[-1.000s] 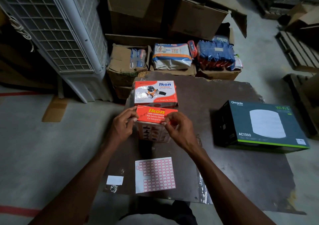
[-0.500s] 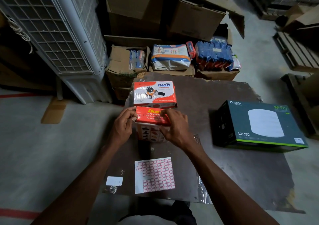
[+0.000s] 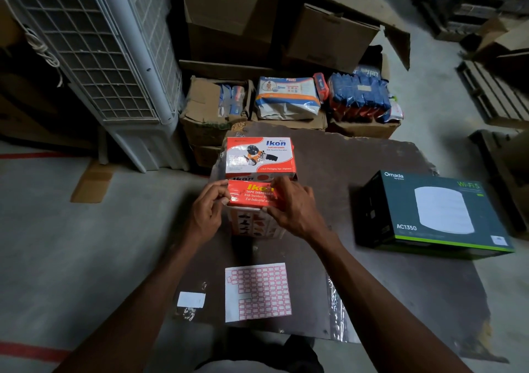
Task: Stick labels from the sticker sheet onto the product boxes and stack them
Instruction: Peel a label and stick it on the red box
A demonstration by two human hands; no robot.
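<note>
I see the left hand (image 3: 206,212) at the left end of the red tape dispenser box (image 3: 249,196), fingers curled and pinching its edge. The box stands on the table (image 3: 357,172), just in front of a second tape dispenser box (image 3: 259,155). The right hand (image 3: 292,208) lies over the box's right part, fingers curled round its top and front. The sticker sheet (image 3: 257,292) lies flat near the table's front edge. A dark green router box (image 3: 435,212) sits well apart at the right.

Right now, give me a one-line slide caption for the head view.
Both hands, left and right, grip an orange tape dispenser box above the sticker sheet.
</note>
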